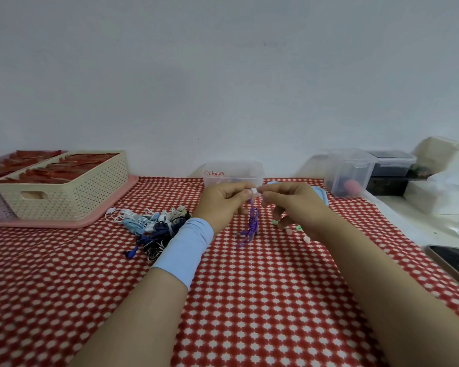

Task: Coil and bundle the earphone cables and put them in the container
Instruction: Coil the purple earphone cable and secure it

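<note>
Our left hand [224, 198] and right hand [294, 205] pinch the purple earphone cable [252, 226] at its top, its coil dangling toward the surface [249, 300] near the container [233, 172], so a loosened grip may unravel it.
</note>
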`<state>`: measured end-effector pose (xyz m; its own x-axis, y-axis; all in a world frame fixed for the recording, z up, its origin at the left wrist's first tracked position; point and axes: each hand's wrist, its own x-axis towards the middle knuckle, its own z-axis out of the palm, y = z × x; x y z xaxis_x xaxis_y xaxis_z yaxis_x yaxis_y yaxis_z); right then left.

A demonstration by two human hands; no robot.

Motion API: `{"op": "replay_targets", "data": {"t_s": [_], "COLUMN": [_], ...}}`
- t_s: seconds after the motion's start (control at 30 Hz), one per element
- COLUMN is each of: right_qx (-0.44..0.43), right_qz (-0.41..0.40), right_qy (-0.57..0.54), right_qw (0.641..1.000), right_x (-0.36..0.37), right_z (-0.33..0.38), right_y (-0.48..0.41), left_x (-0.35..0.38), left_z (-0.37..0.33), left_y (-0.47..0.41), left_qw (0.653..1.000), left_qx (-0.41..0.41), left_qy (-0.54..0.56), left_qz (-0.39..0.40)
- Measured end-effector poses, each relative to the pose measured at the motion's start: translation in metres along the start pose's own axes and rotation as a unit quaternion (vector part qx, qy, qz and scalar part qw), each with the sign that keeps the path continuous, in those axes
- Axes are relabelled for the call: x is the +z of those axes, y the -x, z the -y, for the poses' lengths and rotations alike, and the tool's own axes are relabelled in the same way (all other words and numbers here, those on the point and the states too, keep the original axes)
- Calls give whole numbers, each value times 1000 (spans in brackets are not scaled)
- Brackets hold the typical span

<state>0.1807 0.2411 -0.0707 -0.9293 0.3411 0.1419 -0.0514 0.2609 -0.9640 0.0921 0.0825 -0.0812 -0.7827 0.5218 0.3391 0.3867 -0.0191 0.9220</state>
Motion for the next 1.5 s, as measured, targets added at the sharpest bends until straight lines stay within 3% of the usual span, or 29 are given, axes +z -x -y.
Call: {"op": "replay_targets", "data": {"t_s": [0.17,0.53,1.0,1.5], "right_qx": [-104,-92,-30,-53], "right_qz": [2,-1,40,16], "right_qy": [53,58,-2,64], "right_qw": [993,994,999,996], "right_x": [-1,-2,-4,-1], "right_z": [2,2,3,2], "right_y": [2,2,3,3], "left_x": [1,4,2,2], "left_z": [1,4,7,10], "left_y": [1,0,0,0], "left_qw": [996,973,978,972], "left_qx": [-64,-164,-158,-176], "left_qy": [49,147,124,142], "left_qz": [46,64,56,61]}}
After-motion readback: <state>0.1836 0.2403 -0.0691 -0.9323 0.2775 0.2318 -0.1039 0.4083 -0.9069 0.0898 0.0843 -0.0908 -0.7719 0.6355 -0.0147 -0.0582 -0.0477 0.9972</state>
